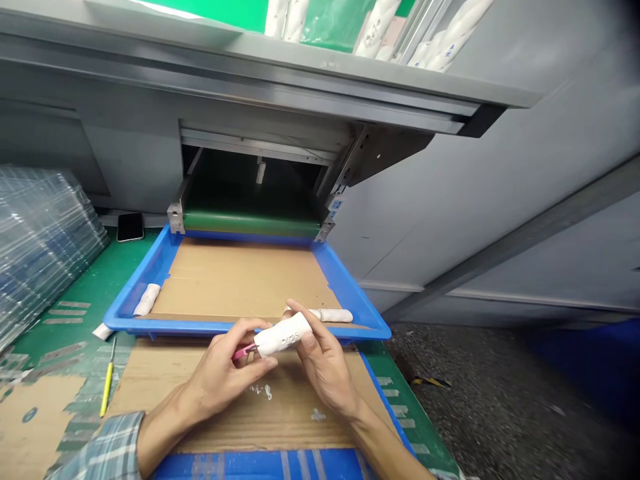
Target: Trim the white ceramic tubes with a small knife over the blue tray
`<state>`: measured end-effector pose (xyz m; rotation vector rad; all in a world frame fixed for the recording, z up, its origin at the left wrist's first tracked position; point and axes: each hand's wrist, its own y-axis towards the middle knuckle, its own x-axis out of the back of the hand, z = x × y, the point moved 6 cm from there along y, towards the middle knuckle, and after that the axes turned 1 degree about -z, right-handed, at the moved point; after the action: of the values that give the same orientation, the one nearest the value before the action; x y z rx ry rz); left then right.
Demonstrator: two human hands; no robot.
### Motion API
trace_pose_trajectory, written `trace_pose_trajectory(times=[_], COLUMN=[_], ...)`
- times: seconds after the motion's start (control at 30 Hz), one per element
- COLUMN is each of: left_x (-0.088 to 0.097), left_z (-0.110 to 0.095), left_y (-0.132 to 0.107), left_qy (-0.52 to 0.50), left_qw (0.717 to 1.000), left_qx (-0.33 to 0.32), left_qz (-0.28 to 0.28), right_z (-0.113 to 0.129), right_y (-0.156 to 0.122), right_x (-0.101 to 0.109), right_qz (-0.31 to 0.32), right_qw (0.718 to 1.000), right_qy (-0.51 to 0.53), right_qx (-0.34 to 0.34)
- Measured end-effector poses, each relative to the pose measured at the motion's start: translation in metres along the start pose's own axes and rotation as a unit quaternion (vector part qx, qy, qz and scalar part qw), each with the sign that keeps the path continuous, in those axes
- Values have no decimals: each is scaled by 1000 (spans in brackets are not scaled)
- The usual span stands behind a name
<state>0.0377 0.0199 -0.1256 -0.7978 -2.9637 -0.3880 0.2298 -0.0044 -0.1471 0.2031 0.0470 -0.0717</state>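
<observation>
Between my two hands is a short white roll (283, 335) with dark marks on its side, held tilted above the near edge of a blue tray (370, 313). My left hand (227, 367) is closed around its left end, where a small pink tool (243, 351) pokes out; its kind is partly hidden by the fingers. My right hand (325, 367) grips the right end with thumb and fingers. Behind the right fingers, another white roll (336, 315) lies in the tray. A further white roll (147, 300) rests in the tray's left corner.
A green conveyor belt (250, 220) ends over the tray, with a small white piece (261, 172) on it. Left are a yellow screwdriver (107, 390), a phone (131, 227) and stacked clear plastic (45, 233). A metal shelf (300, 80) overhangs. Cardboard (200, 427) lies beneath my hands.
</observation>
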Motion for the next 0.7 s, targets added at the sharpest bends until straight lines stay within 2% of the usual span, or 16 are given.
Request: trace_pose_trajectory(times=[0.13, 0.23, 0.33, 0.4, 0.43, 0.5, 0.57, 0.63, 0.7], left_x=[-1, 1, 6, 10, 13, 19, 25, 27, 28], left_z=[1, 3, 3, 3, 4, 5, 8, 9, 6], left_y=[0, 1, -2, -6, -9, -12, -10, -5, -1], left_qy=[1, 22, 74, 131, 166, 242, 297, 332, 348], left_qw=[1000, 999, 996, 989, 983, 963, 943, 928, 924], left_qx=[-14, -26, -45, -66, -80, -113, -146, -164, -159], left_qz=[5, 4, -3, 4, 11, 26, 41, 39, -1], right_z=[5, 13, 25, 36, 43, 58, 76, 89, 94], right_y=[-1, 3, 6, 4, 1, -12, -35, -62, -79], right_x=[0, -8, -20, -15, -5, 35, 93, 155, 208], right_qz=[7, 21, 50, 49, 33, -47, -172, -288, -356], right_qw=[1000, 999, 998, 997, 997, 991, 962, 917, 888], right_qy=[5, 19, 32, 21, 3, -69, -170, -247, -276], right_qx=[8, 20, 36, 56, 70, 102, 125, 120, 96])
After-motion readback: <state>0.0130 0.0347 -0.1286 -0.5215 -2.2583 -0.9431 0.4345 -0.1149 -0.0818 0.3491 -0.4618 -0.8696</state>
